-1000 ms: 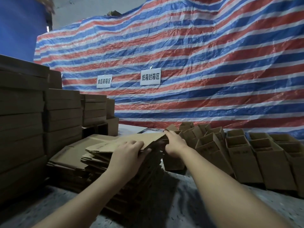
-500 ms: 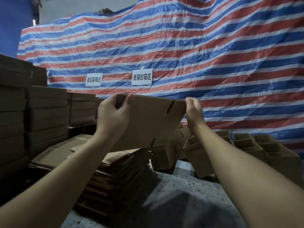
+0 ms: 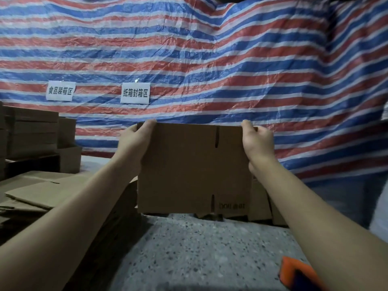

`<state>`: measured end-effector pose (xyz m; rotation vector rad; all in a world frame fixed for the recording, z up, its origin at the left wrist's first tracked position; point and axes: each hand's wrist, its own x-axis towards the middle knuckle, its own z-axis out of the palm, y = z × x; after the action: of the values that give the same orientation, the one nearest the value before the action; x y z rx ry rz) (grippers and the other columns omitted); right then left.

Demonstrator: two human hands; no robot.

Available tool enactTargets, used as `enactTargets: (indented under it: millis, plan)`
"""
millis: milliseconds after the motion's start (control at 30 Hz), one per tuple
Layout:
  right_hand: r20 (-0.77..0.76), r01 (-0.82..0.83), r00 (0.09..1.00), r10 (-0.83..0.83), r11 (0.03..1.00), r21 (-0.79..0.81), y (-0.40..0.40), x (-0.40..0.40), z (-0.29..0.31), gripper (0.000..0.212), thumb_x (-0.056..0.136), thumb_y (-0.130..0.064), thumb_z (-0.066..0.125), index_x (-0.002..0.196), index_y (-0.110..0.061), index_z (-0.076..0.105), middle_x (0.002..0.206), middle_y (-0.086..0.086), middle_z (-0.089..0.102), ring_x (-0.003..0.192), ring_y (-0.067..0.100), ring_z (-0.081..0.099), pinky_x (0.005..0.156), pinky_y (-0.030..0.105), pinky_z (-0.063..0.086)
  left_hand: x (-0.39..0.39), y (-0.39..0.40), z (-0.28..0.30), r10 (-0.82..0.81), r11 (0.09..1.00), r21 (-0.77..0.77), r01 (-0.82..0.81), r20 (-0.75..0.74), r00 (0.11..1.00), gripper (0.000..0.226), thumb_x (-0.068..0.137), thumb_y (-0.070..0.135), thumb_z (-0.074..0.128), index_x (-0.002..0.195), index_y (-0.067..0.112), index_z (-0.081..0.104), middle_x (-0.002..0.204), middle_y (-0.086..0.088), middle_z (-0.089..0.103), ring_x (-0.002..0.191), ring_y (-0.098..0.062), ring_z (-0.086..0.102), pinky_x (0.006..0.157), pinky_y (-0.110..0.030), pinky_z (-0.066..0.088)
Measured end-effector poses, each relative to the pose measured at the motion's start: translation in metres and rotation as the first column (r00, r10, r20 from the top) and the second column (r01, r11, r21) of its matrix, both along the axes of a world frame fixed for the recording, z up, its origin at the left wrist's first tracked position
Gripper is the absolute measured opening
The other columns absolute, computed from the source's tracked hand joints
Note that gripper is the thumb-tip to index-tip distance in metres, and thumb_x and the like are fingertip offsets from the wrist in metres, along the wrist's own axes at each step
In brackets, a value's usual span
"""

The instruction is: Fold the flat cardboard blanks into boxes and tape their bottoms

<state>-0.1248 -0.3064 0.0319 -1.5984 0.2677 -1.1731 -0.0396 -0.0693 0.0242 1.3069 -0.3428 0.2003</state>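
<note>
A flat brown cardboard blank [image 3: 189,171] hangs upright in front of me, above the speckled floor. My left hand [image 3: 134,141] grips its upper left corner, fingers curled over the top edge. My right hand [image 3: 257,143] grips the upper right corner the same way. The blank shows a slot near the top and another near the bottom, with small print at its lower right. A stack of flat blanks [image 3: 48,192] lies to the left, under my left forearm.
Tall piles of bundled cardboard [image 3: 31,133] stand at the far left. Folded boxes [image 3: 260,204] peek out behind the blank on the right. An orange tape dispenser [image 3: 298,274] sits at the lower right. A striped tarp [image 3: 210,59] with two paper signs hangs behind.
Both hands lifted one blank off the stack and swung it rightward, from tilted to upright and square in front of me. The view turned right; the folded boxes are now mostly hidden.
</note>
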Motion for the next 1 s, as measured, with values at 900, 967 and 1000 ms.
enactTargets:
  millis: [900, 967, 1000]
  plan:
    - [-0.186, 0.138, 0.975, -0.118, 0.985, 0.1, -0.03, -0.101, -0.167, 0.043, 0.097, -0.033, 0.054, 0.059, -0.019, 0.038, 0.043, -0.01, 0.037, 0.042, 0.008, 0.037, 0.042, 0.028, 0.031, -0.052, -0.056, -0.155, -0.072, 0.989, 0.108, 0.103, -0.265, 0.962, 0.034, 0.09, 0.05, 0.063, 0.086, 0.017, 0.068, 0.063, 0.003, 0.071, 0.054, -0.009, 0.068, 0.042, -0.022, 0.049]
    - [-0.179, 0.122, 0.978, -0.103, 0.988, 0.098, -0.031, -0.1, -0.163, 0.044, 0.097, -0.034, 0.055, 0.059, -0.019, 0.039, 0.046, -0.007, 0.038, 0.047, 0.015, 0.04, 0.044, 0.031, 0.033, -0.046, -0.056, -0.153, -0.082, 0.986, 0.123, 0.115, -0.245, 0.966, 0.031, 0.089, 0.048, 0.065, 0.081, 0.018, 0.069, 0.065, 0.0, 0.07, 0.057, -0.012, 0.068, 0.046, -0.024, 0.052]
    - [-0.178, 0.117, 0.979, -0.097, 0.988, 0.103, -0.031, -0.1, -0.162, 0.044, 0.098, -0.034, 0.055, 0.059, -0.019, 0.04, 0.048, -0.005, 0.039, 0.05, 0.018, 0.042, 0.047, 0.032, 0.034, -0.043, -0.056, -0.151, -0.096, 0.982, 0.139, 0.131, -0.233, 0.968, 0.028, 0.089, 0.047, 0.065, 0.081, 0.021, 0.071, 0.069, 0.0, 0.072, 0.062, -0.013, 0.069, 0.05, -0.027, 0.054]
